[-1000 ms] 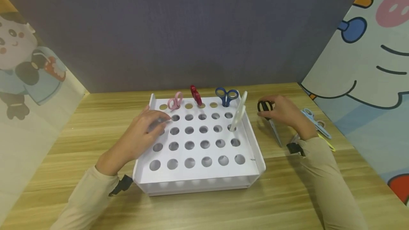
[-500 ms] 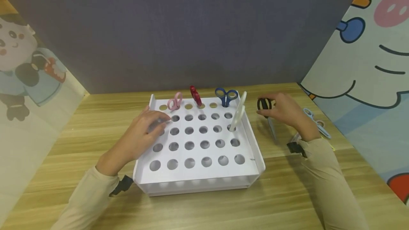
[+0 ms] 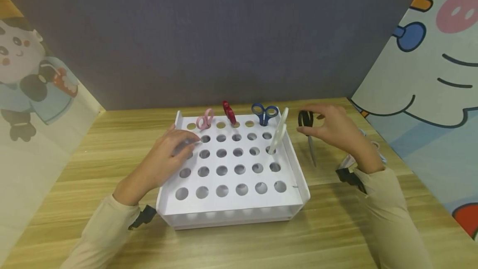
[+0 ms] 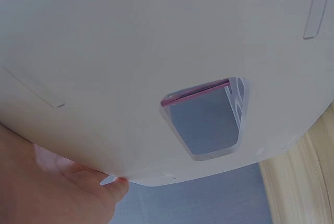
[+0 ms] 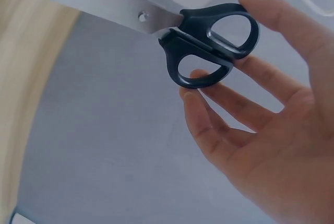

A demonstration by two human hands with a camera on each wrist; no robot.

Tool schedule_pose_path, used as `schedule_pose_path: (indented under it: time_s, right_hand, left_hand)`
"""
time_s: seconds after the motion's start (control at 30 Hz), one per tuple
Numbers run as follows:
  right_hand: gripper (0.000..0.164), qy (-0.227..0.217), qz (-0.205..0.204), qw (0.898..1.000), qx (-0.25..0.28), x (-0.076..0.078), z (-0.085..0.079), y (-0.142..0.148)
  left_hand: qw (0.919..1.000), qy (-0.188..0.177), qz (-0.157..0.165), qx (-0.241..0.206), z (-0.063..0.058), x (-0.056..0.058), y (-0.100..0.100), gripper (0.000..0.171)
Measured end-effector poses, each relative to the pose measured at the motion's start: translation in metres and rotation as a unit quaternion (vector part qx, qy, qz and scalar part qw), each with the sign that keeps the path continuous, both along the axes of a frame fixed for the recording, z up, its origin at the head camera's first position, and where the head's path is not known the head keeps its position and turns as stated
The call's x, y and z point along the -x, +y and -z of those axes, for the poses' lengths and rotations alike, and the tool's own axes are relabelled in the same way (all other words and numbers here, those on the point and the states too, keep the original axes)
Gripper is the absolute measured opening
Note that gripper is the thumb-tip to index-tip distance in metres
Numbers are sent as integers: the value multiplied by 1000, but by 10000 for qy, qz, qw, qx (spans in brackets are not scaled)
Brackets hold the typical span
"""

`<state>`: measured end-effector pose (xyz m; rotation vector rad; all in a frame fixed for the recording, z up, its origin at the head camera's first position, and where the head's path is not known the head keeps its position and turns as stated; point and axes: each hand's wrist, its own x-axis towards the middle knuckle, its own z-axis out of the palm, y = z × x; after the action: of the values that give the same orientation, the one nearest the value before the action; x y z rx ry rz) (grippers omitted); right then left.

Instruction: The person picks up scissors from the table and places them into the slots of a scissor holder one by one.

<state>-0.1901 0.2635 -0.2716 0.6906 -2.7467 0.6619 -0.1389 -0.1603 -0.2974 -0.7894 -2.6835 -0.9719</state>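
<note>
My right hand (image 3: 334,130) pinches the handle loops of black-handled scissors (image 3: 308,132) to the right of the white rack. Their blades point down toward the table in the head view. Thumb and fingertips meet the loops' rims in the right wrist view, where the black handle (image 5: 192,23) and steel blades (image 5: 120,4) show. The left hand (image 3: 164,155) rests over the left side of the white holed rack (image 3: 231,201), fingers loosely bent on its top. In the left wrist view a fingertip (image 4: 121,182) lies at the edge of the rack's side wall (image 4: 104,41).
Pink scissors (image 3: 204,123), red scissors (image 3: 229,112) and navy scissors (image 3: 264,117) stand in the rack's back row. White-handled scissors (image 3: 277,138) lean in a right-column hole. Partly behind my right wrist lie light-blue scissors (image 3: 383,158). A grey partition (image 3: 224,45) rises behind.
My right hand has drawn slightly left toward the rack with the black scissors, whose blades have swung from slanting right to nearly vertical. The left hand has stayed put.
</note>
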Motion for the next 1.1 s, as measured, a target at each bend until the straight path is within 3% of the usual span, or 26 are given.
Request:
schedule_pose_path:
  time_s: [0.53, 0.8, 0.97, 1.1]
  right_hand:
    - [50, 1109, 182, 9930, 372, -49, -43, -9]
    - [55, 2201, 10, 9723, 781, -74, -63, -3]
    - [54, 2457, -56, 9600, 1343, -91, -76, 2]
    - [52, 2555, -220, 9426, 2139, -101, -81, 3]
  left_hand:
    - [10000, -10, -14, -44, 3, 0, -2, 21]
    - [10000, 6, -15, -52, 2, 0, -2, 21]
    - [10000, 3, -15, -53, 2, 0, -1, 21]
    - [10000, -11, -12, -63, 2, 0, -1, 21]
